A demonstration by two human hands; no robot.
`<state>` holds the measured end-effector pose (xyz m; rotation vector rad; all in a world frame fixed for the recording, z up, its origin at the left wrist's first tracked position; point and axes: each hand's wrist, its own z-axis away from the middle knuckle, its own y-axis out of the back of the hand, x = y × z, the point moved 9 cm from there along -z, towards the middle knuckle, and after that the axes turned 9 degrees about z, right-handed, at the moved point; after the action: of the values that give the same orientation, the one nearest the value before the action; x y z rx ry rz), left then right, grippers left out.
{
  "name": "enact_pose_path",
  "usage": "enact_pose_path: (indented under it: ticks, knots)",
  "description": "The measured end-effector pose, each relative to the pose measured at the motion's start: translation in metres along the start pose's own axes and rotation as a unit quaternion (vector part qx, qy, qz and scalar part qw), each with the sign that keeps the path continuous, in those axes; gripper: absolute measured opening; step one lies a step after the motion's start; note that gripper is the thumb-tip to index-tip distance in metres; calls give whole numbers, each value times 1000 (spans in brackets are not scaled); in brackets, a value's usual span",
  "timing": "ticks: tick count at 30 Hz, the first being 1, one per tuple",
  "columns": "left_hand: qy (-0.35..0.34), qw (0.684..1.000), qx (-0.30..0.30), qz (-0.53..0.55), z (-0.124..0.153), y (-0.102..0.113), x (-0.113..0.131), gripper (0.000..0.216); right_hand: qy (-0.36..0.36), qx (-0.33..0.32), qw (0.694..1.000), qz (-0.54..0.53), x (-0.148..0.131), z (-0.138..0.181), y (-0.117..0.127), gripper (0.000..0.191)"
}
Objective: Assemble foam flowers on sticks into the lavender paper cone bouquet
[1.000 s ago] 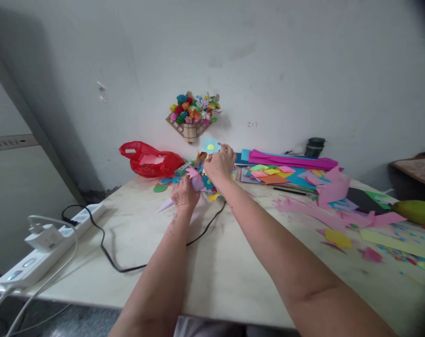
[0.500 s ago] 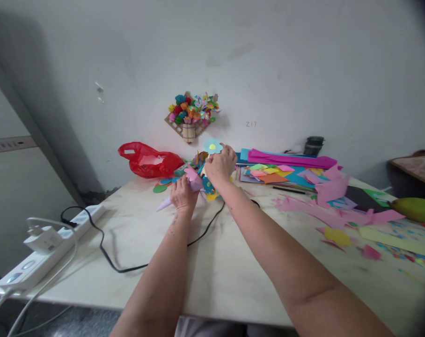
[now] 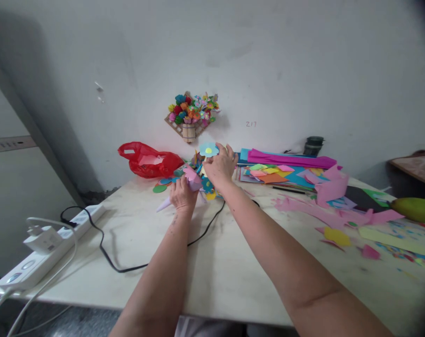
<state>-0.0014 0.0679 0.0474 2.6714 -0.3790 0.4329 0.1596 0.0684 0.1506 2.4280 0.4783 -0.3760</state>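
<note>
My left hand [image 3: 183, 194] is closed around a bouquet of paper flowers with a lavender paper wrap [image 3: 164, 204] whose tip shows to its left. A pink paper flower [image 3: 191, 175] leans out above its fingers. A dark blue paper flower [image 3: 207, 185] sits between my two hands. At the top of the bouquet, my right hand [image 3: 221, 164] has its bent fingers at a light blue paper flower [image 3: 208, 150] with a yellow centre. Its fingertips are partly hidden, and the flower's stem is mostly behind the hand.
A red plastic bag [image 3: 152, 161] lies at the back left. Coloured paper sheets [image 3: 293, 161] and pink scraps [image 3: 333, 213] cover the right side. A black cord [image 3: 121, 270] crosses the table from a power strip [image 3: 54, 252]. A flower basket [image 3: 189, 132] hangs on the wall.
The light blue flower has shifted a little left and turned its face more to me. My right hand's fingers have spread slightly. My left hand has stayed nearly still.
</note>
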Motion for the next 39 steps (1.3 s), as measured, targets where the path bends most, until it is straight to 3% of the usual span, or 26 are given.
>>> enact_pose_path:
  ticks: [6,12,16,32,36,39]
  knots:
    - [1,1000,4,-1,0,-1,-1,54,53,-17,998,12,-7,3,-4,26]
    - [1,1000,9,-4,0,1,-1,52,39,-20,999,-3,-6,3,-6,32]
    - [8,1000,8,3,0,1,-2,52,76,-24,997,-4,-11,4,-9,31]
    - [30,1000,-7,5,-1,2,-3,54,119,-7,992,-28,-14,7,1,13]
    - [47,999,-21,-7,-3,3,-4,54,106,10,993,-41,-9,15,9,21]
    - [59,998,-28,-14,-6,4,-6,56,80,59,993,-71,2,25,19,32]
